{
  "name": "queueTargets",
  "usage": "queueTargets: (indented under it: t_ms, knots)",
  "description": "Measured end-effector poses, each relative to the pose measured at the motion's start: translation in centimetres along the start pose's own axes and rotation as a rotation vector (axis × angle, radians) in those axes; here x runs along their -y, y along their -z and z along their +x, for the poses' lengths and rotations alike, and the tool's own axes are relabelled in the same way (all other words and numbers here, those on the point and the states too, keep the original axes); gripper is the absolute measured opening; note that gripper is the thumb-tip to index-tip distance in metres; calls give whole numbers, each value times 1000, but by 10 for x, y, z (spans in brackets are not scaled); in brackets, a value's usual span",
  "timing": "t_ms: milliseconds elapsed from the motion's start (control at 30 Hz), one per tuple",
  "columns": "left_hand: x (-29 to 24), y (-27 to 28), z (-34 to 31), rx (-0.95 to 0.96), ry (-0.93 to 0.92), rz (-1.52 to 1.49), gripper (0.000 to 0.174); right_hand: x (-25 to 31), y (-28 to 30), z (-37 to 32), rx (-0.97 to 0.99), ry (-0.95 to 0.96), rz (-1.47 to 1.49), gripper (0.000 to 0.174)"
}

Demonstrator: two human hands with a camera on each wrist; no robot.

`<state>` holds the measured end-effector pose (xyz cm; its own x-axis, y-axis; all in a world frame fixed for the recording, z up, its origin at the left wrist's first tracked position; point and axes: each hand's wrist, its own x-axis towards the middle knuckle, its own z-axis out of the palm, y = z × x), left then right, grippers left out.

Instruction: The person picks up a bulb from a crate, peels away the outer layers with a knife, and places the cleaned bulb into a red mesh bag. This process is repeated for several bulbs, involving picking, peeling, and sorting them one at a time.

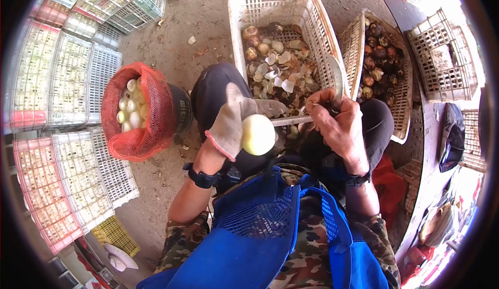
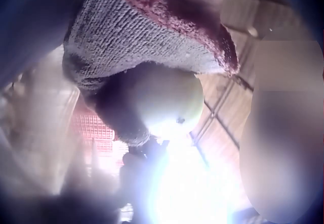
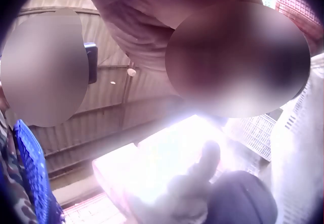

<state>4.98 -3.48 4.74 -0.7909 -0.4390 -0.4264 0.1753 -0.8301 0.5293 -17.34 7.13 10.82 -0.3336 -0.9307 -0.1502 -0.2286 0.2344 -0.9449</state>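
In the head view, the left hand (image 1: 228,125) wears a grey glove with a red cuff. Its thumb and fingers extend away from a pale, smooth onion (image 1: 258,134), which lies against the palm side. The left wrist view shows the onion (image 2: 174,102) close beneath the glove (image 2: 126,37). The bare right hand (image 1: 338,127) curls around the handle end of a knife (image 1: 336,75), its curved blade pointing up and away. Glare and blur hide much of both wrist views.
Between the knees stands a white crate (image 1: 325,34) of peelings and onions. Right of it, another crate (image 1: 353,44) holds dark, unpeeled onions. A red net bag (image 1: 117,88) of pale onions lines a black bucket (image 1: 179,109) at left. Stacked crates (image 1: 70,75) fill the far left.
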Motion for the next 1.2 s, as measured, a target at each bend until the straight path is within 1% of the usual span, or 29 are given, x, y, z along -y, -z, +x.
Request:
queueTargets:
  t_ms: [67, 133, 200, 267, 367, 467, 500, 533, 567, 600, 633, 667, 733, 767, 800, 867, 900, 933, 967, 1000, 1033, 1067, 1133, 1167, 1200]
  knots:
    - [11, -12, -8, 18, -156, 1, 83, 5, 2, -4, 75, -6, 75, 12]
    - [25, 0, 0, 217, -134, -402, 86, 5, -5, -10, 144, 38, 104, 14]
    - [31, -1, 1, 238, -169, -460, 77, 9, -13, -17, 198, 51, 86, 18]
    - [37, -4, 2, 242, -214, -483, 67, 12, -21, -20, 198, 214, 113, 21]
    - [42, -10, 0, 259, -297, -480, 53, 14, -21, -16, 190, 346, 11, 22]
    - [47, -20, 0, 298, -427, -458, 39, 20, -25, -13, 181, 541, -80, 23]
    - [49, -21, 3, 320, -461, -456, 34, 24, -26, -14, 192, 564, -101, 22]
    - [49, -19, 4, 332, -483, -456, 30, 25, -24, -15, 231, 509, -145, 21]
    - [50, -14, 2, 311, -432, -477, 25, 25, -26, -15, 170, 499, -195, 20]
    - [44, -4, -4, 268, -325, -511, 41, 23, -26, -15, 107, 487, -244, 18]
    - [39, 7, -9, 221, -218, -552, 57, 18, -22, -16, 72, 442, -144, 16]
    - [26, 10, -19, 183, -292, -502, 64, 12, -15, -16, 35, 389, -54, 14]
    - [-2, 1, -43, 128, -411, -413, 79, 18, 4, -18, -85, 396, -93, 8]
    - [-22, 3, -61, -31, -432, -551, 71, 12, 18, -18, -175, 422, -155, 5]
    - [-31, 16, -75, -24, -548, -563, 62, 10, 30, -19, -271, 444, -222, 3]
    - [-61, 61, -112, -203, -834, -162, 58, 37, 59, -30, -289, 116, -201, 4]
    - [-78, 81, -124, -365, -968, 21, 57, 33, 72, -32, -376, 138, -182, 5]
    - [-94, 98, -128, -609, -1050, 247, 55, 29, 86, -34, -430, 167, -176, 5]
    - [-106, 119, -125, -847, -1052, 490, 54, 25, 100, -35, -484, 197, -171, 5]
    - [-113, 139, -118, -1020, -1011, 693, 52, 11, 115, -39, -573, 129, -41, 6]
    - [-118, 154, -109, -1159, -958, 874, 51, 5, 133, -43, -599, 87, 46, 8]
    - [-120, 160, -100, -1225, -927, 991, 50, 16, 138, -44, -618, 87, -291, 10]
    - [-118, 161, -89, -1300, -915, 1113, 47, 15, 144, -43, -578, 97, -164, 12]
    - [-112, 153, -87, -1296, -940, 1114, 45, 16, 143, -47, -598, 72, -238, 12]
    - [-107, 142, -83, -1252, -990, 1099, 44, 19, 136, -50, -610, 51, -287, 11]
